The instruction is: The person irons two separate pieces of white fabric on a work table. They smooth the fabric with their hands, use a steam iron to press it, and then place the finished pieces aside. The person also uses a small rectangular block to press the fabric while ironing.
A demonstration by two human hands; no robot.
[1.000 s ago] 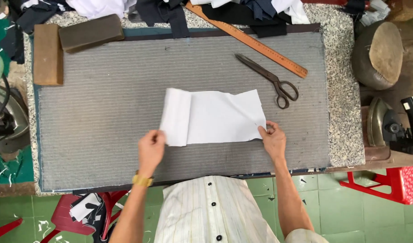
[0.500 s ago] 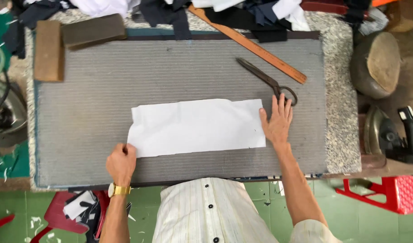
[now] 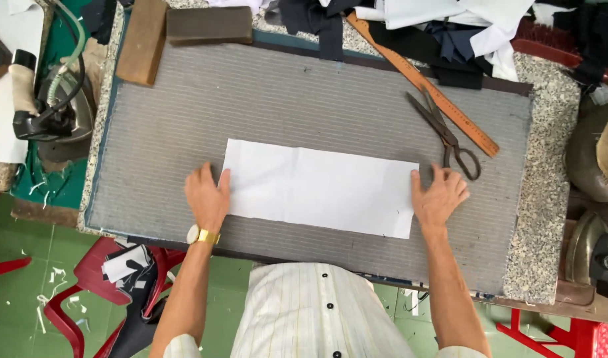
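White cloth (image 3: 320,187), flat hands (image 3: 208,194) at ends

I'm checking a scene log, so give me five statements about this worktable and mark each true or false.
1. The white fabric piece lies flat and unfolded on the grey striped pad. True.
2. The left hand holds the scissors. False: it rests flat at the fabric's left end.
3. The right hand rests open at the fabric's right end. True.
4. The wooden ruler lies across the fabric. False: it lies beyond the scissors, clear of it.
5. The scissors lie open. False: the blades are closed.
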